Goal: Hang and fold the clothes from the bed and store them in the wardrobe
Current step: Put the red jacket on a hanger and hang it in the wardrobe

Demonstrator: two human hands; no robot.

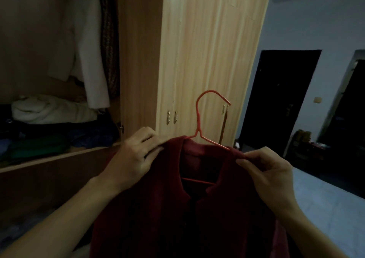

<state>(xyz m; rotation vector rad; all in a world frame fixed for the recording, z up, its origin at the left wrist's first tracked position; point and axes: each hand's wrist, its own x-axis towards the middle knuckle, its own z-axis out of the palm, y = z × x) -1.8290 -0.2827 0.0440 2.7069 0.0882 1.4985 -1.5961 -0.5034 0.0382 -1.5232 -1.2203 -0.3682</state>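
While held before the open wardrobe (138, 60): one dark red collared garment (162, 208) on a red wire hanger (198, 123), hook up. Left hand (136, 157) grips the left shoulder; right hand (270, 170) pinches the right shoulder seam. Hanger's long axis runs hand to hand. Hanging compartment lies up and left, nearer the left hand; rail not visible.

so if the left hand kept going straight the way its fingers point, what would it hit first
Probably the closed wardrobe door. The left hand, gripping the red garment at its shoulder, points up and right, past the hanger. Depth is unclear, so the hanger's neck could come first.
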